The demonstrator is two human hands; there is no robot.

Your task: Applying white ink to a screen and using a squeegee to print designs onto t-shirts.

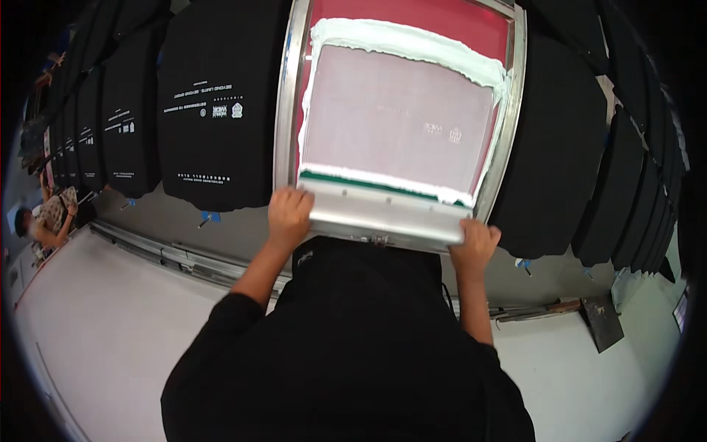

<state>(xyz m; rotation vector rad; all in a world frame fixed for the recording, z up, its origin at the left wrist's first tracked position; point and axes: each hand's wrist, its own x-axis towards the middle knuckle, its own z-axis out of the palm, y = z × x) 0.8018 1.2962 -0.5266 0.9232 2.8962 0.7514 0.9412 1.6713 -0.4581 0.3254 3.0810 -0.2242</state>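
Note:
A wide metal squeegee (383,209) with a green blade lies across the near end of a framed printing screen (287,103). My left hand (291,214) is closed round its left end, and my right hand (475,239) grips the right end. Thick white ink (412,43) forms a ridge along the far side of the pale mesh (398,110), with more ink down both sides and along the green blade. Faint small print marks show through the mesh. Red stencil borders the ink at the far end. What lies under the screen is mostly hidden.
Black shirts (217,147) with white prints lie on a row of boards to the left. Plain black shirts (552,147) line the right. A metal rail (177,258) runs along the row below. Another person (55,217) is at far left. A dark panel (602,323) leans at lower right.

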